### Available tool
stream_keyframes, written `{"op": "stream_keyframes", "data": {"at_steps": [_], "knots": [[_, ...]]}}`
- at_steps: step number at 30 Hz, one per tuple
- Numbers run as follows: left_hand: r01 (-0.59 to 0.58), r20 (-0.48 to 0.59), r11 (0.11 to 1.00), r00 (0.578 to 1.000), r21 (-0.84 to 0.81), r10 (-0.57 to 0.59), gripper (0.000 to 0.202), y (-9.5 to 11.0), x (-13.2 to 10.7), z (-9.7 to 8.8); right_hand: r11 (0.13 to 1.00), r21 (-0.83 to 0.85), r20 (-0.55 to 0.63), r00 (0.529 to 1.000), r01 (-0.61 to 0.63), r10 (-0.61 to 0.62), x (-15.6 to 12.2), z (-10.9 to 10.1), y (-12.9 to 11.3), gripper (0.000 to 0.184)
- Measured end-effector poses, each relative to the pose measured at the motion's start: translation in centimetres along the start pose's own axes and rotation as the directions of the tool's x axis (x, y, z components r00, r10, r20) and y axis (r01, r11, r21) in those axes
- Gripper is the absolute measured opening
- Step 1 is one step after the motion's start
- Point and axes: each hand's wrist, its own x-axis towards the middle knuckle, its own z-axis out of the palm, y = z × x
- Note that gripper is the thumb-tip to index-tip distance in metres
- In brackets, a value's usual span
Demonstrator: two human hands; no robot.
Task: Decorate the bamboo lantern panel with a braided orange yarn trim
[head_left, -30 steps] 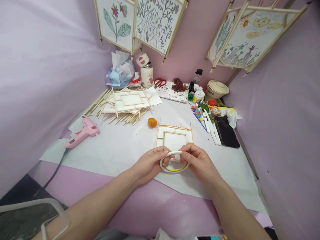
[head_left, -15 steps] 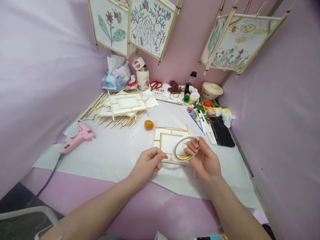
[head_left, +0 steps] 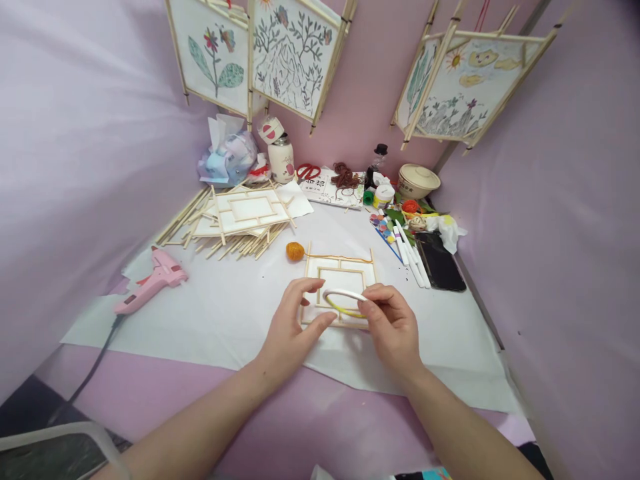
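Note:
Between the fingers and thumb of my right hand (head_left: 395,327) is a thin roll of double-sided tape (head_left: 345,293), white outside with a yellow inner rim, tilted nearly edge-on. My left hand (head_left: 300,320) is open at the roll's left, thumb and fingers apart, not touching it. Below both hands lies a wooden stick frame (head_left: 341,265) with white paper, its lower part partly covered by my hands and the tape. Orange yarn stretches across the frame's top from a small yarn ball (head_left: 295,251) at its upper left corner.
A pink glue gun (head_left: 155,280) lies left. Behind it are stacked sticks with another frame (head_left: 250,208). At the right are white pens (head_left: 413,260), a phone (head_left: 440,261) and a lidded bowl (head_left: 419,180). Scissors (head_left: 309,171) lie at the back; painted lanterns (head_left: 293,63) hang above.
My left hand has opened from a pinch. My right hand has turned the tape roll from facing me to nearly edge-on, bringing it slightly left and lower.

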Motion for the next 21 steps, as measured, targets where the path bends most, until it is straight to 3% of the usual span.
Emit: {"op": "stream_keyframes", "data": {"at_steps": [3, 4, 6, 8, 10, 12, 14, 18, 21], "knots": [[0.020, 0.119, 0.999, 0.993, 0.037, -0.024, 0.011, -0.3, 0.3, -0.6, 0.991, 0.006, 0.221, 0.966, -0.135, 0.131, 0.9, -0.7, -0.2, 0.015], [0.064, 0.117, 0.998, 0.991, 0.018, -0.066, 0.017, -0.5, 0.6, -0.8, 0.989, -0.049, 0.249, 0.957, -0.141, 0.149, 1.7, -1.2, -0.3, 0.021], [0.145, 0.067, 0.987, 0.988, -0.071, -0.141, 0.020, -0.8, 1.2, -1.3, 0.961, -0.269, 0.165, 0.979, -0.072, 0.119, 3.8, -2.5, -0.3, 0.026], [0.196, 0.038, 0.961, 0.981, -0.195, -0.192, 0.019, -1.1, 1.7, -1.8, 0.821, -0.570, 0.044, 0.999, 0.025, 0.000, 6.3, -3.9, 0.0, 0.021], [0.229, 0.046, 0.927, 0.973, -0.297, -0.226, 0.020, -1.3, 2.1, -2.2, 0.612, -0.784, 0.080, 0.995, 0.103, -0.065, 8.5, -5.1, 0.6, 0.019], [0.253, 0.056, 0.901, 0.967, -0.352, -0.249, 0.020, -1.5, 2.3, -2.3, 0.443, -0.886, 0.126, 0.991, 0.134, -0.049, 10.1, -5.8, 1.4, 0.015], [0.263, 0.064, 0.884, 0.964, -0.386, -0.258, 0.019, -1.7, 2.3, -2.3, 0.356, -0.921, 0.162, 0.987, 0.160, -0.024, 10.9, -5.9, 2.0, 0.011], [0.262, 0.066, 0.871, 0.964, -0.415, -0.259, 0.021, -1.7, 2.2, -2.2, 0.335, -0.925, 0.173, 0.984, 0.180, -0.051, 11.2, -5.2, 2.3, 0.017], [0.259, 0.082, 0.875, 0.965, -0.410, -0.247, 0.021, -1.5, 2.0, -2.3, 0.347, -0.920, 0.166, 0.983, 0.184, -0.082, 11.0, -3.5, 1.8, 0.016]]}}
